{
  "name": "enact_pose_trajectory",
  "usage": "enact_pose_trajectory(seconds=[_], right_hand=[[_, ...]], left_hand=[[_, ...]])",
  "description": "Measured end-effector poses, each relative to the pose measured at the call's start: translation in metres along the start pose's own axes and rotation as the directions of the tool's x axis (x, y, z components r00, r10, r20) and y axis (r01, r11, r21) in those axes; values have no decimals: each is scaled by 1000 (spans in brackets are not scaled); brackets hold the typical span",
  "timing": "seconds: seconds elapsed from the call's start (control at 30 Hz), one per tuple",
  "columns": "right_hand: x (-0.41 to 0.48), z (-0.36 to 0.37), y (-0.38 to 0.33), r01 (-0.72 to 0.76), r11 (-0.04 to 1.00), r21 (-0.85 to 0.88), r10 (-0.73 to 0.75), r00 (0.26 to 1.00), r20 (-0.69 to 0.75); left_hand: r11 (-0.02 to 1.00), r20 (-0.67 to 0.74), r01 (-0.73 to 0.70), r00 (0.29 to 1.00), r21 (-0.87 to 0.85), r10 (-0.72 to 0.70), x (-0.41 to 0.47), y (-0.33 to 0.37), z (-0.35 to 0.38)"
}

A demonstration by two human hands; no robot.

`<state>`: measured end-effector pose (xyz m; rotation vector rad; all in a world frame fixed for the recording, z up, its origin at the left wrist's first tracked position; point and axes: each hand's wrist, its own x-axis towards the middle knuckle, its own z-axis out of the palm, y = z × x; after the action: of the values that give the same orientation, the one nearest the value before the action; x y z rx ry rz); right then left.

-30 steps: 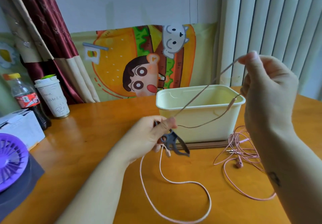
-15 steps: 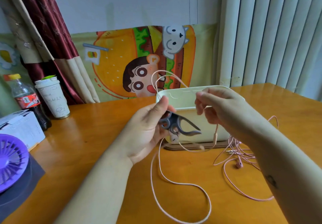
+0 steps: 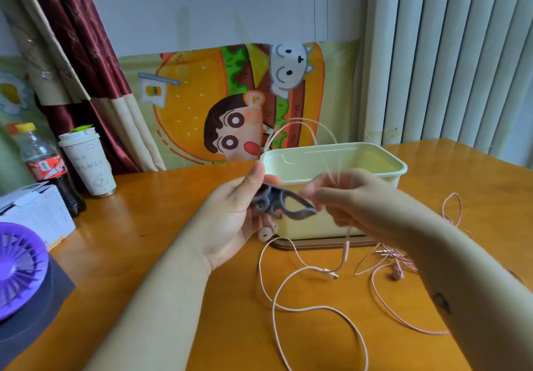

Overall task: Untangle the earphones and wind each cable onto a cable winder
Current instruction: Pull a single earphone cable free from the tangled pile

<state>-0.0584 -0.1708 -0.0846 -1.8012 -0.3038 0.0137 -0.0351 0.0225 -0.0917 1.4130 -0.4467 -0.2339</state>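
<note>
My left hand (image 3: 230,215) grips a dark grey cable winder (image 3: 281,205) above the table, thumb on its near end. A pink earphone cable (image 3: 300,310) runs from the winder, arcs up over the box and drops in loops onto the table; a white earbud (image 3: 265,233) dangles under the winder. My right hand (image 3: 354,200), blurred, pinches that cable just right of the winder. A second pink earphone cable (image 3: 401,264) lies tangled on the table behind my right forearm.
A pale yellow plastic box (image 3: 334,154) stands on a brown lid just behind my hands. At the left are a cola bottle (image 3: 46,166), a paper cup (image 3: 88,166), a white carton (image 3: 34,212) and a purple fan (image 3: 17,269). A curtain and blinds stand at the back.
My right hand came down from high on the right to just beside the winder, bringing the cable with it. A loop now arcs above the box. My left hand rose slightly.
</note>
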Motion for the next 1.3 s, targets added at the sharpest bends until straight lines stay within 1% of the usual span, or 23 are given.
enact_pose_trajectory(seconds=[0.07,0.17,0.27,0.33,0.4,0.47,0.53,0.6,0.67,0.77,0.87,0.93,1.0,1.07,1.1,1.2,1.3], right_hand=[[-3,-11,-5,4,1000,20,-2,998,-58],[-7,-22,-12,73,985,159,-60,995,-86],[-10,-27,-17,133,957,259,-103,987,-123],[-11,-26,-18,150,962,228,-112,979,-172],[-10,-23,-19,166,977,138,-131,965,-228],[-12,-22,-21,185,982,47,-166,950,-265],[-15,-21,-24,183,976,-120,-212,929,-304],[-18,-19,-28,178,925,-337,-287,907,-309],[-20,-15,-31,161,852,-499,-331,903,-274],[-19,-11,-30,103,799,-592,-303,920,-249],[-19,-12,-29,92,799,-594,-309,910,-276],[-21,-13,-32,113,834,-539,-324,893,-314],[-21,-13,-34,135,865,-484,-327,882,-339],[-20,-13,-35,160,878,-451,-348,861,-371],[-20,-13,-35,173,881,-441,-362,846,-391],[-21,-14,-36,178,886,-427,-373,823,-429],[-20,-13,-34,161,886,-435,-356,837,-415]], left_hand=[[990,4,65,998,127,-66,0,-5,-9],[965,16,139,989,223,-146,2,-15,-14],[933,9,138,989,332,-149,5,-25,-14],[920,6,117,992,374,-128,7,-31,-13],[924,-17,111,993,366,-113,8,-33,-13],[952,-67,109,993,287,-94,8,-33,-13],[973,-149,108,986,205,-78,10,-33,-15],[984,-258,135,961,114,-102,12,-33,-16],[987,-357,158,924,27,-138,14,-35,-15],[988,-414,151,899,-9,-141,15,-39,-14],[987,-424,158,892,-35,-158,16,-41,-14],[978,-405,179,891,-106,-207,17,-42,-17],[938,-323,203,900,-282,-292,16,-42,-20],[845,-189,227,916,-485,-355,15,-40,-23],[796,-137,240,918,-556,-372,14,-39,-24],[703,-43,272,918,-657,-395,13,-38,-27],[660,-17,284,912,-695,-410,13,-39,-30]])
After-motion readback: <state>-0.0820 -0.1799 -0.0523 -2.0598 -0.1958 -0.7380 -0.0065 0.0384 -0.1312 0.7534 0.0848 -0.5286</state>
